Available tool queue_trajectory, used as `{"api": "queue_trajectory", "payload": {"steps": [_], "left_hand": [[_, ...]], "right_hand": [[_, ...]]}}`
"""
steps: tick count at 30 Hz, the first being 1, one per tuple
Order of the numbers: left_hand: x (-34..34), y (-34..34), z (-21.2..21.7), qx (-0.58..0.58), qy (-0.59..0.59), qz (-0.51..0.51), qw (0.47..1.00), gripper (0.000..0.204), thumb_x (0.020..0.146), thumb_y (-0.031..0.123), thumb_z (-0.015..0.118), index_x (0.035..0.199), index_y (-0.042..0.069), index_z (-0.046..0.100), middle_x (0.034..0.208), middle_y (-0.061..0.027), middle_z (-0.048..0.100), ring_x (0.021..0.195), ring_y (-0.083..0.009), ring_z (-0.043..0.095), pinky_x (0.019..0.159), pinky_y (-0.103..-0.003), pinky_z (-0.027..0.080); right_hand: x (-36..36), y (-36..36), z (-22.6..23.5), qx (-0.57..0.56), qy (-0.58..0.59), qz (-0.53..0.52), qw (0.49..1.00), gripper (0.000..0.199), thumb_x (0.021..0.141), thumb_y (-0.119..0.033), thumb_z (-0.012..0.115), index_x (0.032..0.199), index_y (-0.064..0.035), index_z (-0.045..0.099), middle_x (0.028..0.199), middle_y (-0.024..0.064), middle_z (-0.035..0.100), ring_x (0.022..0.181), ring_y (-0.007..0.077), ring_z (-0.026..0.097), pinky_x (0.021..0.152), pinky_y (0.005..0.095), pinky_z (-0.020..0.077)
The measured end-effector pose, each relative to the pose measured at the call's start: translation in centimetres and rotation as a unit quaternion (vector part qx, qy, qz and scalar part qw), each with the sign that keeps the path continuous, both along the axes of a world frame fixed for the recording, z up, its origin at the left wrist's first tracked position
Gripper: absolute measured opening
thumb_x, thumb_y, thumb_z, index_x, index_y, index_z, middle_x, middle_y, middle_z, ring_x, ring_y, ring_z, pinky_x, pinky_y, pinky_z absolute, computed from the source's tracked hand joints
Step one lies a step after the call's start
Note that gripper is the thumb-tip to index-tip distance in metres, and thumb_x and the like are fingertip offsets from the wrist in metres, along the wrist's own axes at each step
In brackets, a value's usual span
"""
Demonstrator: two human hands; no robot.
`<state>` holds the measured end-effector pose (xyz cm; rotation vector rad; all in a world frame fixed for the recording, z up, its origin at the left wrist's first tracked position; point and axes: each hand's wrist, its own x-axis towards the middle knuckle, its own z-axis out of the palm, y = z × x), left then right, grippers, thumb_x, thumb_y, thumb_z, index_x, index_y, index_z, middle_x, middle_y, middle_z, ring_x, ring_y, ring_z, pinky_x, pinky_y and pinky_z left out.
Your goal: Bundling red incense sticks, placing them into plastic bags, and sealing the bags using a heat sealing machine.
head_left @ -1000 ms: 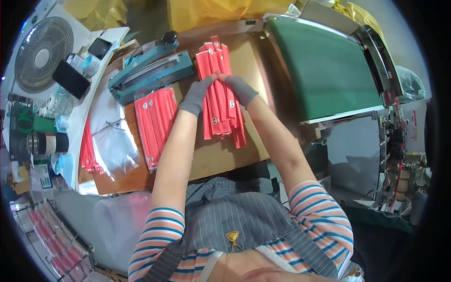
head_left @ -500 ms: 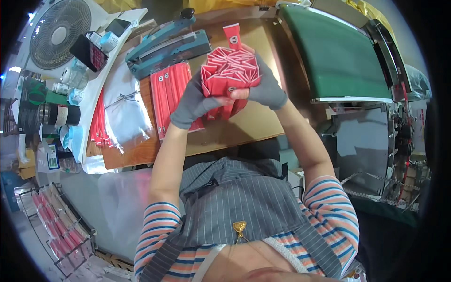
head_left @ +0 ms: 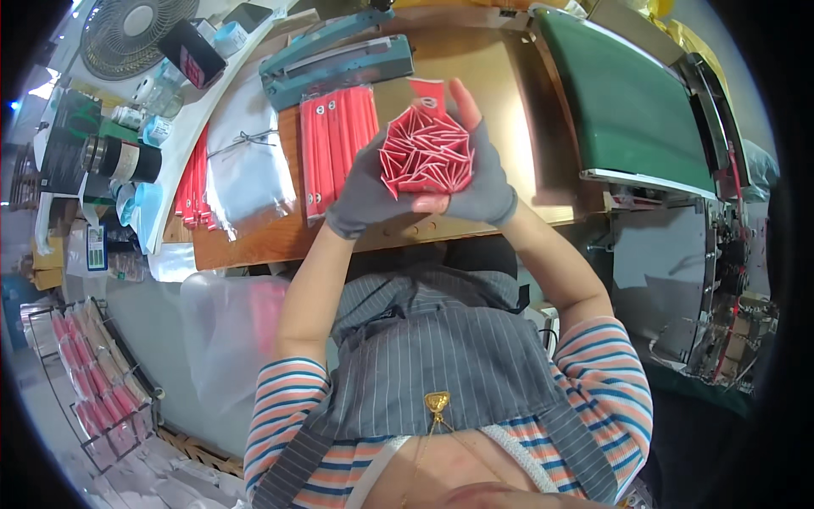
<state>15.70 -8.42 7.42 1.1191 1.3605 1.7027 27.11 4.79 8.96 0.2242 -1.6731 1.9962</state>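
Observation:
Between my two hands is a thick bundle of red paper sleeves [head_left: 426,157], its folded white-edged ends turned up toward me. One red sleeve [head_left: 430,97] sticks out above the rest at the far side. My left hand [head_left: 363,188], in a grey fingerless glove, closes round the bundle's left side. On the right side my right hand [head_left: 490,174], gloved the same way, wraps the bundle with a thumb across its near edge and a finger raised at the far side. Left of the bundle lies a clear bag of long red sleeves [head_left: 337,140] on the table.
A blue bag sealer [head_left: 335,69] stands behind the bagged sleeves. Tied clear plastic bags [head_left: 250,165] and loose red sleeves [head_left: 193,199] lie farther left. A white shelf holds a fan [head_left: 131,34], a phone [head_left: 192,53] and a black flask [head_left: 125,159]. At right is a green-topped conveyor [head_left: 623,110].
The bundle has come slightly nearer and tilted, so its folded ends face me more squarely. My right fingers have lifted at its far side. The whole view has shifted a little.

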Motion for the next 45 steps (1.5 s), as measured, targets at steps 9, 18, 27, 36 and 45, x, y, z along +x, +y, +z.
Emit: {"api": "queue_trajectory", "payload": {"steps": [9, 18, 27, 36, 45], "left_hand": [[0.2, -0.5, -0.4, -0.005, -0.009, -0.008, 1.0, 0.08, 0.064, 0.014, 0.083, 0.131, 0.004, 0.042, 0.122, -0.0069, 0.054, 0.11, -0.015, 0.053, 0.095, -0.03, 0.043], [6.1, -4.8, -4.7, 0.036, -0.497, -0.181, 0.848, 0.072, 0.071, 0.036, 0.077, 0.127, 0.004, 0.045, 0.117, -0.0084, 0.054, 0.111, -0.0164, 0.052, 0.093, -0.032, 0.045], [-11.5, -19.9, -11.7, -0.265, 0.32, 0.458, 0.785, 0.03, 0.079, 0.025, 0.07, 0.095, 0.002, 0.06, 0.07, -0.0036, 0.059, 0.061, -0.0097, 0.053, 0.058, -0.026, 0.044], [-7.0, -14.1, -1.1, -0.008, 0.026, 0.492, 0.87, 0.028, 0.093, 0.026, 0.052, 0.083, 0.002, 0.062, 0.066, -0.0016, 0.058, 0.061, -0.0079, 0.053, 0.051, -0.025, 0.04], [-2.3, -7.5, -4.0, 0.067, -0.41, 0.396, 0.819, 0.022, 0.091, 0.026, 0.056, 0.09, 0.005, 0.059, 0.07, -0.0015, 0.057, 0.06, -0.0115, 0.054, 0.054, -0.027, 0.046]], "right_hand": [[-0.4, -1.5, 0.5, -0.03, -0.088, 0.008, 0.996, 0.096, 0.061, -0.013, 0.084, 0.138, -0.0015, 0.028, 0.134, 0.0128, 0.039, 0.119, 0.0204, 0.046, 0.099, 0.0347, 0.0402], [-3.9, -1.1, 1.2, -0.092, -0.27, 0.293, 0.913, 0.051, 0.071, -0.028, 0.066, 0.111, 0.0027, 0.059, 0.102, 0.0165, 0.064, 0.102, 0.0285, 0.059, 0.091, 0.0375, 0.0452], [-4.9, -3.5, -2.7, -0.173, -0.233, 0.248, 0.924, 0.024, 0.074, -0.026, 0.061, 0.079, -0.0039, 0.054, 0.078, 0.0096, 0.055, 0.082, 0.0234, 0.055, 0.075, 0.0332, 0.046], [-5.2, -3.8, -3.1, -0.188, -0.284, 0.282, 0.897, 0.059, 0.079, -0.022, 0.06, 0.129, 0.0039, 0.043, 0.089, 0.0133, 0.063, 0.087, 0.0224, 0.063, 0.083, 0.0325, 0.0481], [-1.8, -0.7, -5.1, -0.305, -0.267, 0.214, 0.889, 0.057, 0.078, -0.023, 0.062, 0.126, 0.0029, 0.048, 0.092, 0.0145, 0.064, 0.085, 0.0229, 0.063, 0.078, 0.036, 0.0515]]}}
